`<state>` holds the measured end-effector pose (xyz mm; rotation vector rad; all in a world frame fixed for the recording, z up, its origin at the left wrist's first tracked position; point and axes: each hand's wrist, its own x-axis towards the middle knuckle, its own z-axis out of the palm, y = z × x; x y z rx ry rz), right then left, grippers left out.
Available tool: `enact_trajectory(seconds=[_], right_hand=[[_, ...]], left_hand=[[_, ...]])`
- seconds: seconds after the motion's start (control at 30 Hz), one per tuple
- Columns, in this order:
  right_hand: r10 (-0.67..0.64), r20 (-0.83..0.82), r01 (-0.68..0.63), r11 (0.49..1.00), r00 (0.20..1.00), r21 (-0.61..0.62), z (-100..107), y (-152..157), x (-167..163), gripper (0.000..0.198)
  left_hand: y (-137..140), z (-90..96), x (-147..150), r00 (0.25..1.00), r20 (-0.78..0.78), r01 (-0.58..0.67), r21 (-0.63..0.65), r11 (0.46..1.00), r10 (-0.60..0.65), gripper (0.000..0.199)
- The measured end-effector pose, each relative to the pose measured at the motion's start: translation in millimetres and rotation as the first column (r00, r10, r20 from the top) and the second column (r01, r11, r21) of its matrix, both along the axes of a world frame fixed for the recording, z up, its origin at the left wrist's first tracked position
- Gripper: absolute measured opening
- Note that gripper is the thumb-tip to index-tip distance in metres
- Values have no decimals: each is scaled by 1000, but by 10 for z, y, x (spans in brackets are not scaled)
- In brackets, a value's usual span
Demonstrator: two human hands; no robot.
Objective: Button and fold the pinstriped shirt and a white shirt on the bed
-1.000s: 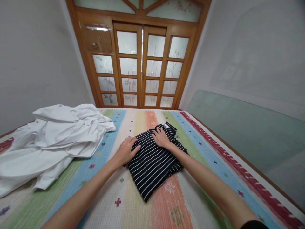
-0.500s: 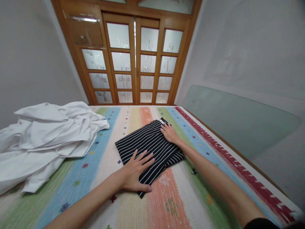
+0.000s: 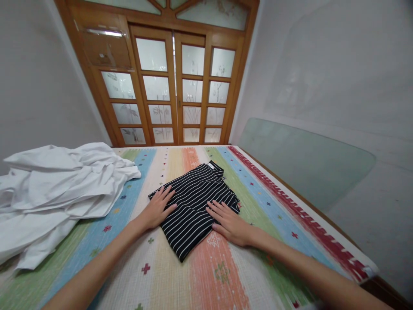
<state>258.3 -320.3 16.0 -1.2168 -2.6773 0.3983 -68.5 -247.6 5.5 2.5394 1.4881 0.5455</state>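
Note:
A black shirt with thin white stripes (image 3: 190, 198) lies folded flat, its collar end with a white label pointing away from me. My left hand (image 3: 158, 207) rests on its left edge, fingers stretched out. On the near right edge lies my right hand (image 3: 227, 221), palm down with the fingers extended. Neither hand grasps the cloth. Beneath the shirt spreads a striped, multicoloured cover (image 3: 174, 284) with small cross and star figures.
A crumpled heap of white cloth (image 3: 71, 181) lies on the left. Wooden doors with glass panes (image 3: 177, 86) stand beyond the far edge. A pale green panel (image 3: 306, 159) leans along the right wall.
My left hand has moved away from me, from the near corner to the shirt's left edge. My right hand has come back from the collar to the near right edge. The view has shifted slightly.

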Motion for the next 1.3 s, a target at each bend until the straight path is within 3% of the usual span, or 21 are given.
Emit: enact_trajectory(seconds=[0.17,0.37,0.7,0.93,1.07,1.2,1.3], right_hand=[[-62,59,61,998,996,19,-24,62,113,56],[-123,95,126,992,988,-25,-3,62,142,56],[-124,113,119,992,986,45,77,-199,59,50],[-277,77,265,954,958,137,109,-226,-40,49],[-351,74,332,924,933,188,132,-147,-85,43],[-354,52,326,902,934,282,149,-128,-168,37],[-259,5,251,939,966,234,169,-160,-255,37]], left_hand=[[-2,-2,7,983,-169,-68,41,997,74,65],[69,-3,-69,980,-179,-75,57,996,84,59],[109,14,-303,998,-21,-53,75,996,55,53],[82,162,-343,985,175,-15,49,999,6,32],[45,220,-339,965,226,-131,-13,991,131,32],[115,258,-348,929,212,-284,-120,951,304,46],[211,316,-349,932,143,-304,-190,934,333,45]])
